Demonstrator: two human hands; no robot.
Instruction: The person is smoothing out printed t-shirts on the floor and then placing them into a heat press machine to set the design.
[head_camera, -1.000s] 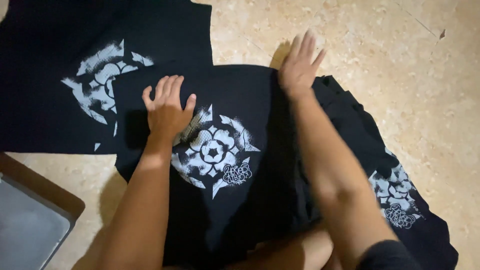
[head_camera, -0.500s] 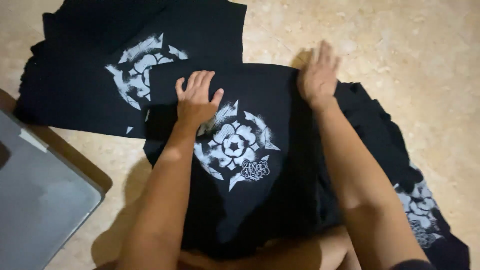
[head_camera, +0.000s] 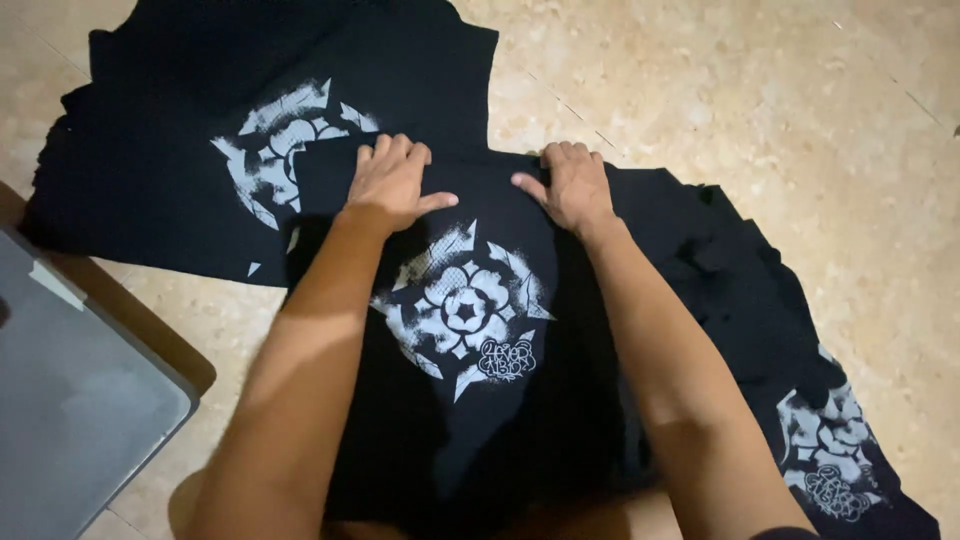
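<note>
A black shirt with a white flower print (head_camera: 465, 310) lies flat on the floor in front of me. My left hand (head_camera: 388, 185) and my right hand (head_camera: 570, 190) both rest at its far edge, fingers curled over the cloth and thumbs pointing inward, gripping that edge. The hands are about a hand's width apart. My forearms cover the sides of the shirt.
A second black shirt with the same print (head_camera: 270, 160) lies spread at the upper left, partly under the first. More black printed cloth (head_camera: 830, 450) is bunched at the lower right. A grey flat panel with a brown border (head_camera: 70, 400) sits at the left on the beige stone floor (head_camera: 800, 120).
Both hands have gone from lying flat and wide apart to curling closer together on the shirt's far edge. The view has shifted, so the shirts sit further right and lower.
</note>
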